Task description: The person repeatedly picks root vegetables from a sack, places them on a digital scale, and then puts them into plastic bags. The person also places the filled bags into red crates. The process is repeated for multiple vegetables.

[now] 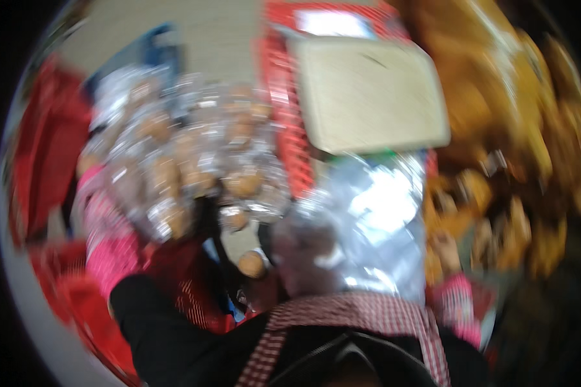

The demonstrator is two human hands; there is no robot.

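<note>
The whole picture is smeared by motion. My left hand, below a pink sleeve cuff, is stretched out at the left edge of a heap of clear plastic bags with brown, rounded pieces in them. Its fingers are blurred and partly hidden against the bags. On the other side, my right hand is beside a spread of orange-brown pieces, too blurred to name. Whether its fingers hold one I cannot make out. A clear plastic bag or sheet lies in front of my checked apron.
A pale rectangular board or lid rests over a red plastic crate at the far middle. Red crates stand at the left, with a blue container behind the bags. One brown round piece lies apart near me.
</note>
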